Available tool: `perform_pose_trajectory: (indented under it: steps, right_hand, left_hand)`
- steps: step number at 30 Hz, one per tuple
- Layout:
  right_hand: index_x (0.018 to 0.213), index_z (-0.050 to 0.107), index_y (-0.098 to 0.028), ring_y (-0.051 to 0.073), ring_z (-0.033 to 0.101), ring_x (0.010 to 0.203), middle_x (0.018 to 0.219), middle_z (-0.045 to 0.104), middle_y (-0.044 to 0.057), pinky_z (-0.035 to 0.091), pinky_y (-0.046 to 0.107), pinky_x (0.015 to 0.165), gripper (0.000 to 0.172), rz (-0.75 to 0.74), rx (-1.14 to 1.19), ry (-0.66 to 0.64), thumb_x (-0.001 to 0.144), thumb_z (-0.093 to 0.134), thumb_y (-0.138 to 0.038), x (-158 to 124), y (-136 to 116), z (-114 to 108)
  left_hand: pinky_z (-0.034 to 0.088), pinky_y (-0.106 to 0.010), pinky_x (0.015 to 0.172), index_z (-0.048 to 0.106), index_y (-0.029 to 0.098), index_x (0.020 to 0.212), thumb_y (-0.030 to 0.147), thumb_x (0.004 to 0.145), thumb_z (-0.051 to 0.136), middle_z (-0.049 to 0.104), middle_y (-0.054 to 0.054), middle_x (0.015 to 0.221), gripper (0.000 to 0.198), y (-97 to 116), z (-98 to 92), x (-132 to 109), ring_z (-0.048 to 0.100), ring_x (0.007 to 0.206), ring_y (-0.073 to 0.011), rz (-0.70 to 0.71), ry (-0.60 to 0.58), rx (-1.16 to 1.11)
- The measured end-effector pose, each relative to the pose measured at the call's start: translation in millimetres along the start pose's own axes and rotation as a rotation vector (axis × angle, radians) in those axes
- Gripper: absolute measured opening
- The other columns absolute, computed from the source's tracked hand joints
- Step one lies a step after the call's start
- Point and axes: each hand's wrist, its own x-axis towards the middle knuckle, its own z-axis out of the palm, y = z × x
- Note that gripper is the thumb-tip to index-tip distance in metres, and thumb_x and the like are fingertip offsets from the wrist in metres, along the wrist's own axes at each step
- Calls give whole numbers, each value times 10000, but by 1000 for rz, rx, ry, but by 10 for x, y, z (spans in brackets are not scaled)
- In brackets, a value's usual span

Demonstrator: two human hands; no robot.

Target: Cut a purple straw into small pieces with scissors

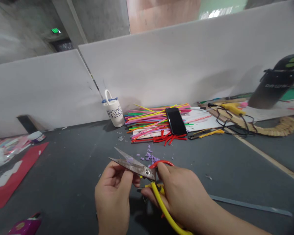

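Observation:
In my right hand (178, 189) is a pair of scissors (139, 168), with blades spread and pointing up to the left. One red handle loop shows above the hand. A thick yellow curved piece (161, 205) runs down from the pivot across my right hand; whether it belongs to the scissors I cannot tell. My left hand (115, 192) has its fingers closed beneath the lower blade, thumb and index finger against it or just behind. What they pinch is hidden. A little purple shows between the blades. Small purple cut pieces (150, 156) lie scattered just behind the scissors.
Behind are colourful pipe cleaners (147, 122), a phone (176, 120) and a white cup (114, 112). A utility knife (205, 133), a corded yellow tool (232, 108) and a dark bottle (275, 86) stand or lie to the right. Red sheet (19, 176) lies left.

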Motion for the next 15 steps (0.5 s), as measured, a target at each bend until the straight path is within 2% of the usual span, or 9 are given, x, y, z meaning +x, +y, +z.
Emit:
perform_pose_trajectory:
  steps: [15]
  right_hand:
    - [815, 550, -181, 266, 626, 534, 609, 655, 53, 204, 279, 428, 414, 40, -44, -53, 778, 478, -588, 13, -29, -34]
  left_hand:
    - [468, -161, 492, 635, 176, 699, 215, 699, 652, 629, 36, 565, 42, 27, -10, 37, 567, 501, -92, 5, -52, 76]
